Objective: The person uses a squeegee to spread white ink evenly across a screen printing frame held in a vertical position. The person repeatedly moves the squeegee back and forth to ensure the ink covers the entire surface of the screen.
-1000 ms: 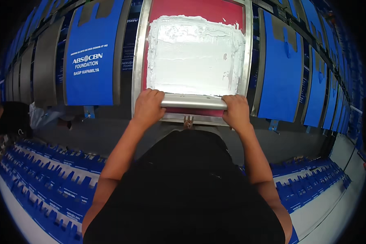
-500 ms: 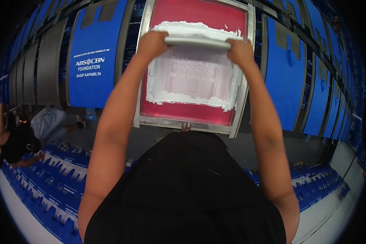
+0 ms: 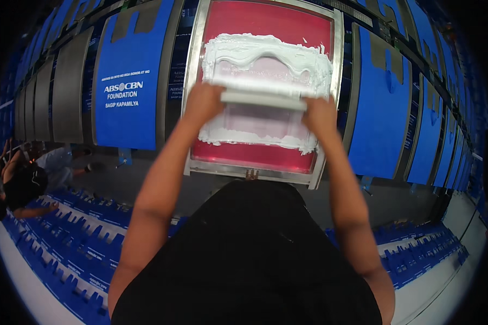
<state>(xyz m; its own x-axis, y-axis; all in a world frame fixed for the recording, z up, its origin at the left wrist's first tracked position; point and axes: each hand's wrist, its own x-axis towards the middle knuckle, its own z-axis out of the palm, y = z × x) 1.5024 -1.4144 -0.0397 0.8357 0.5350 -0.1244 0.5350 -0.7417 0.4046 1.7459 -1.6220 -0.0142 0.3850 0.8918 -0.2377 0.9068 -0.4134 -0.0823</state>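
A squeegee (image 3: 263, 99) spans the middle of a screen-printing frame (image 3: 197, 40), its pale bar running left to right. My left hand (image 3: 203, 104) is closed round its left end, and my right hand (image 3: 319, 115) grips the right end. Both hands are slightly blurred. Thick white ink (image 3: 244, 47) forms a ridge across the far part of the screen and lines the sides and near edge of the stencil area. Red mesh (image 3: 255, 20) surrounds the ink inside the metal border. The squeegee covers part of the stencil's lettering.
Blue printed bags (image 3: 126, 122) lie on grey boards (image 3: 70, 84) to the left, with another blue bag (image 3: 377, 132) to the right. Rows of blue bags (image 3: 87, 244) spread behind me on both sides. At the far left a person (image 3: 27, 184) in dark clothing is nearby.
Both my hands have drawn the squeegee toward me, from the far part of the screen to its middle. A wavy ridge of white ink now shows beyond it.
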